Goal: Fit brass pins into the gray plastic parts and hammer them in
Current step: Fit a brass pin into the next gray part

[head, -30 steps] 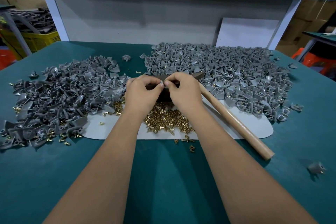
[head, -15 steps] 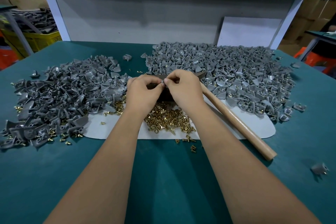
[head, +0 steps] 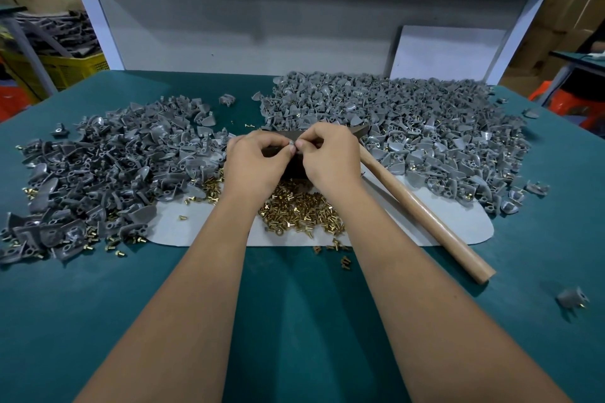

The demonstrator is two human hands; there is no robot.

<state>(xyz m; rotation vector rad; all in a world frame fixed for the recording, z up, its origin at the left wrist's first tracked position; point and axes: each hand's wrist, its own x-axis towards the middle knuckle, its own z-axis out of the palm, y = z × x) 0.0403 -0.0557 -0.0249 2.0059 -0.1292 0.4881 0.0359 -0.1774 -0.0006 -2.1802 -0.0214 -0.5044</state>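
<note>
Head view looks down on a teal table (head: 98,321) where both hands meet at centre, toward 12 o'clock from the person's forearms. Left hand (head: 255,163) and right hand (head: 330,157) each have a curled grip, thumb and fingertips pinching together on one small gray plastic part (head: 292,144) held between them; whether a pin is already seated in it is too small to tell. Under the hands sits a dark block (head: 296,165), mostly hidden. Just below it, toward 6 o'clock, loose brass pins (head: 301,209) lie heaped on a pale gray mat (head: 425,232). At 9 o'clock a large pile of gray plastic parts (head: 108,173) spreads over the table, with scattered pins along its near edge. At 1 to 2 o'clock a second, bigger pile of gray parts (head: 409,127) shows brass glints among the pieces. A hammer's wooden handle (head: 425,216) runs from beside the right hand out toward 4 o'clock, its end resting on the table past the mat; its head is hidden behind the hand. One stray gray part (head: 571,298) lies alone at 4 o'clock, well apart from the piles.
</note>
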